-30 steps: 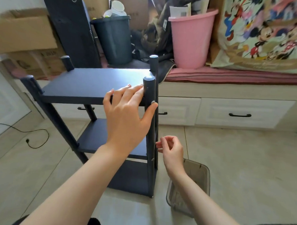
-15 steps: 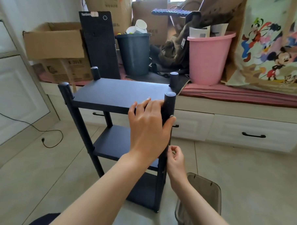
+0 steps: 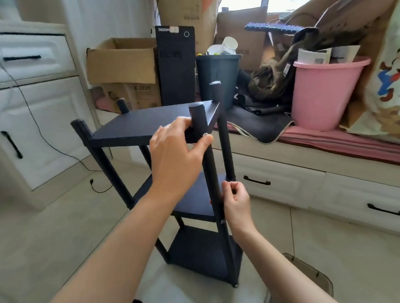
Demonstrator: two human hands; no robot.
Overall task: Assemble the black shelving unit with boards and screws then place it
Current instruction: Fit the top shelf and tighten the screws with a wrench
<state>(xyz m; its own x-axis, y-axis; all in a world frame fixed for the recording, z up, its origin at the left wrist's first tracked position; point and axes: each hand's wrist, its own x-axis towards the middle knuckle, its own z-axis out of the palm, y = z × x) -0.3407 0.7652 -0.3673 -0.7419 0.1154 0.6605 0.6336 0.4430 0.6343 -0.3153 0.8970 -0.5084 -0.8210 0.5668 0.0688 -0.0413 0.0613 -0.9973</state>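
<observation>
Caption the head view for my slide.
Left hand grips the black shelf unit's front post while the right hand pinches at the post lower down.

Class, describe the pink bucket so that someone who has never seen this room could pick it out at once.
Start at the long window bench with white drawers behind the black shelving unit. On its red cushion stand two bins side by side. The pink bucket is the right one, stuffed with papers; its neighbour is a dark grey bin.

The shelving unit [image 3: 149, 124] has matt black boards and smooth dark posts, beside a glossy pink plastic bucket [image 3: 320, 94], brown cardboard box [image 3: 122, 65] and pale floor tiles [image 3: 53, 225]
</observation>
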